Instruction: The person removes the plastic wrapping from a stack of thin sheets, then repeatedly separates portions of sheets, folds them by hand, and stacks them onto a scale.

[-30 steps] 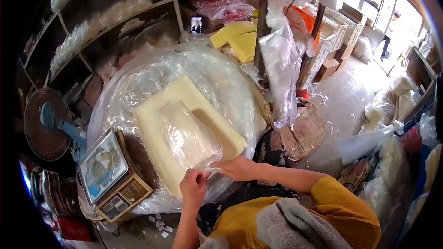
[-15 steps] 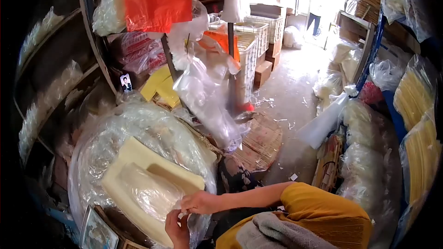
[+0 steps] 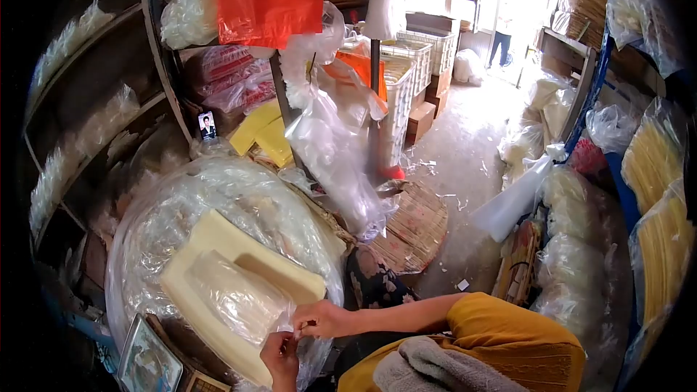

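Note:
A clear plastic bag [image 3: 234,292] with pale contents lies on a curved stack of cream sheets [image 3: 190,255]. My right hand [image 3: 321,319] reaches in from the right, its fingers pinched on the bag's near end. Close beside it, my left hand [image 3: 280,356] is closed on the same gathered plastic, its thumb and fingertips together. The fingertips of both hands nearly touch, and the exact bit of plastic between them is too small to make out. Under the sheets spreads a large round heap wrapped in clear plastic [image 3: 152,196].
A framed picture [image 3: 150,359] stands at the lower left. Plastic bags [image 3: 330,141] hang from a post, with a red bag [image 3: 270,0] above. White crates [image 3: 398,98], cardboard boxes [image 3: 421,122] and a round cardboard piece [image 3: 410,225] lie beyond. Another person [image 3: 501,33] stands by the doorway.
The view has shifted slightly, so the surroundings sit a little further right. Both hands stay at the bag's end, my right hand a touch further from my left.

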The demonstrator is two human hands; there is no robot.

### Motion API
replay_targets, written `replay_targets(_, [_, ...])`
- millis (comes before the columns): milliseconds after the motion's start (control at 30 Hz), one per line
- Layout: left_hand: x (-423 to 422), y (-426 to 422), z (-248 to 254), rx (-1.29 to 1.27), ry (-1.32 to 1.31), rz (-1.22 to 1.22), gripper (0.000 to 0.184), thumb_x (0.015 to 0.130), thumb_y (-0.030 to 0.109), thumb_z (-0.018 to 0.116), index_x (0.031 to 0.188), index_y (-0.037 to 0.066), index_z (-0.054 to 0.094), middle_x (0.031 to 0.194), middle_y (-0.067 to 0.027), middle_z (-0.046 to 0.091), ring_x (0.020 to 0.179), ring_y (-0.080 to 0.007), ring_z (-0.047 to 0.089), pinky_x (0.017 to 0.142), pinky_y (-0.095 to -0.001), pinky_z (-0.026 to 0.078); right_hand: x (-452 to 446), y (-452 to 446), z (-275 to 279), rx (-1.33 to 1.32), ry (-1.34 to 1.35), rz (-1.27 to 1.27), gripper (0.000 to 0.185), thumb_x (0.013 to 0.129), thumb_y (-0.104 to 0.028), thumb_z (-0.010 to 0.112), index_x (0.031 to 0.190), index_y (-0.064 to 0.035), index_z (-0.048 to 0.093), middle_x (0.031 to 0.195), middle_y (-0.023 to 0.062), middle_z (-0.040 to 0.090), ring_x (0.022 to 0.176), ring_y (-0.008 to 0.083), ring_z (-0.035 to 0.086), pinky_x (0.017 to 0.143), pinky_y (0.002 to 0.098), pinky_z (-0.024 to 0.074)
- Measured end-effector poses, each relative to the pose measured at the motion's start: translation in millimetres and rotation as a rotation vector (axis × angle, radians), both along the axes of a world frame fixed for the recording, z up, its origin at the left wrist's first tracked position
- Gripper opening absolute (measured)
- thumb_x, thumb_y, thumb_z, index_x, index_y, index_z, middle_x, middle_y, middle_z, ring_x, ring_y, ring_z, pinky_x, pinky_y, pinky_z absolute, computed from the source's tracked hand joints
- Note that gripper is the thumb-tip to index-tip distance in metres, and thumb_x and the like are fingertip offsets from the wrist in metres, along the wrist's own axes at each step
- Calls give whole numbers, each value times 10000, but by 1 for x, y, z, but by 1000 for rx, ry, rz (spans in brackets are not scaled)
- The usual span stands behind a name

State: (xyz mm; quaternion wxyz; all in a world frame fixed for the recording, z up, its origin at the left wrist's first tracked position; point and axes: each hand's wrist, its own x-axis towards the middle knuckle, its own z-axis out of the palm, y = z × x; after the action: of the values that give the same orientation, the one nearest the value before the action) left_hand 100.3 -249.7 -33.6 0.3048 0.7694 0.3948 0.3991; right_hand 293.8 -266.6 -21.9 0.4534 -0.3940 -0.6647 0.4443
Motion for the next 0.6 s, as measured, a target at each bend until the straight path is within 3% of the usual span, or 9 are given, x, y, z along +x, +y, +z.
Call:
replay_targets(167, [2,2,2,-29,-94,87,127,721,-54,670,773,35,595,697,-62,568,589,-154,532,528,-258,417,-1,2,-11,-365,275,89,92,900,-102,601,892,-17,567,801,40,567,565,112,583,570,251,470])
replay_targets(300, [1,-1,-2,-119,-143,129,117,727,-42,668,764,29,584,699,-55,550,592,-141,503,545,-255,418,-8,9,-22,-345,273,146,125,936,-139,557,962,-30,501,770,47,550,535,99,572,510,228,438])
replay_targets(400, [-4,-7,11,-156,-16,50,84,757,-20,649,791,19,582,743,-61,568,631,-152,516,578,-261,430,-12,14,-27,-365,323,172,161,945,-170,545,1009,-38,479,733,41,542,520,98,566,479,239,427])
replay_targets(500, [-10,-4,11,55,-217,148,56,821,32,629,835,8,580,758,-43,571,648,-140,503,623,-264,438,-9,13,-17,-443,275,153,211,940,-190,550,1067,-33,488,678,26,543,498,103,565,466,252,430])
replay_targets(600, [-44,17,-2,188,-178,457,182,848,-14,530,1027,-15,559,983,-93,571,876,-189,524,795,-294,431,3,14,3,-424,147,93,296,918,-183,571,1159,-32,489,655,22,575,492,104,574,473,242,443])
